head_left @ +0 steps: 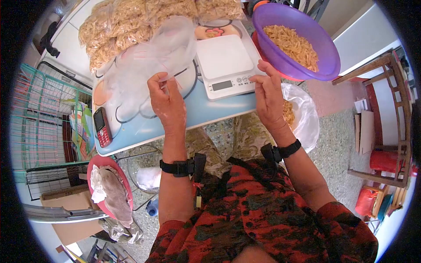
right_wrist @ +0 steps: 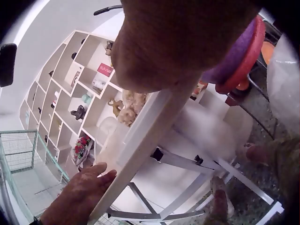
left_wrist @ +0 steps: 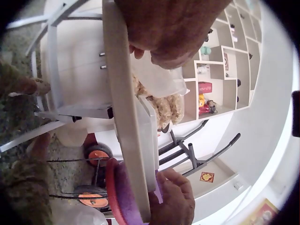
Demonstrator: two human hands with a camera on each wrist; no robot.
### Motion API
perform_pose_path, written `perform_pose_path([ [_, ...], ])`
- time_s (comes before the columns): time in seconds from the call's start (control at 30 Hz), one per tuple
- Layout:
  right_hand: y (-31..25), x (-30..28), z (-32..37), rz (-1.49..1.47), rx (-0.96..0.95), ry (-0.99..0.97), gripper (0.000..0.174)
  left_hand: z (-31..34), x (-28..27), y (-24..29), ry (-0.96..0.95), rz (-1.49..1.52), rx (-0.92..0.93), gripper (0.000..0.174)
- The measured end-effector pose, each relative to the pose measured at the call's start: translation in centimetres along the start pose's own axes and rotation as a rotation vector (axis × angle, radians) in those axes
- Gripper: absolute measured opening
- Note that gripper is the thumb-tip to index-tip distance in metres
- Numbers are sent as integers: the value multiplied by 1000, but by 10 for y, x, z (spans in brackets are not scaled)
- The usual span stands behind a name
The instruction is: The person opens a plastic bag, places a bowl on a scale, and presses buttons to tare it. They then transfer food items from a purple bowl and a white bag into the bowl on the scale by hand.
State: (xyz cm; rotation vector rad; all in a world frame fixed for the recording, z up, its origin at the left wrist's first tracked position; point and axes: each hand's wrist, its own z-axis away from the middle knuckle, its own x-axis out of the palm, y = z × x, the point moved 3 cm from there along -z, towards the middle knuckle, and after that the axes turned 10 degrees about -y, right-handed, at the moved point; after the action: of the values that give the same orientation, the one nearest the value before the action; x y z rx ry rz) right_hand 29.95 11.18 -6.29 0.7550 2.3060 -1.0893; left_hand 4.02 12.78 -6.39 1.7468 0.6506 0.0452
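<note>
In the head view my left hand [head_left: 167, 103] hovers at the near edge of a pile of clear plastic bags [head_left: 127, 79], its fingers loosely bent and overlapping the plastic there. The right wrist view shows that same left hand [right_wrist: 79, 192] with its fingers stretched out by the table edge. My right hand [head_left: 268, 96], loosely bent with nothing in it, is beside the right front corner of a white kitchen scale [head_left: 226, 61]. The scale's plate is bare. Beyond it, a purple basin [head_left: 326, 57] holds dried, pale-brown strips [head_left: 291, 46].
Filled bags of strips [head_left: 131, 24] are stacked along the table's back. A red mobile phone [head_left: 102, 127] lies at the left corner of the blue table [head_left: 144, 138]. Below the right hand, a white plastic bag [head_left: 307, 118] contains more strips. A green wire cage [head_left: 48, 122] stands left.
</note>
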Motion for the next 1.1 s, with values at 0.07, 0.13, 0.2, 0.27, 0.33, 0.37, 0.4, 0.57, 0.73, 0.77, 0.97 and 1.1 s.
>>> perform_pose_path([
  [0.07,-1,0,0,2,-1,-6,15,0,0,-1,-7,-12,-9,27],
  [0.13,-2,1,0,4,8,-5,16,0,1,0,0,-10,-7,28],
  [0.2,-2,0,0,0,11,-5,18,0,1,1,1,-10,-9,28],
  [0.27,-1,0,0,-5,13,1,20,0,0,2,-6,-11,-14,28],
  [0.33,-1,0,0,-11,16,11,21,0,0,6,-17,8,-31,25],
  [0.37,0,0,1,-21,29,14,21,1,0,9,-23,17,-40,23],
  [0.4,0,1,1,-32,40,18,21,2,-1,11,-20,9,-42,23],
  [0.57,-3,-1,1,-28,42,34,21,2,0,8,-2,-6,-19,24],
  [0.73,1,0,2,-25,35,15,20,3,0,10,-20,44,-70,23],
  [0.77,1,-1,2,-21,38,14,19,2,0,10,-26,60,-83,23],
  [0.97,0,0,3,-17,46,14,18,2,-1,8,-14,36,-39,22],
  [1.1,3,1,4,-13,38,15,18,2,0,5,-11,34,-42,23],
])
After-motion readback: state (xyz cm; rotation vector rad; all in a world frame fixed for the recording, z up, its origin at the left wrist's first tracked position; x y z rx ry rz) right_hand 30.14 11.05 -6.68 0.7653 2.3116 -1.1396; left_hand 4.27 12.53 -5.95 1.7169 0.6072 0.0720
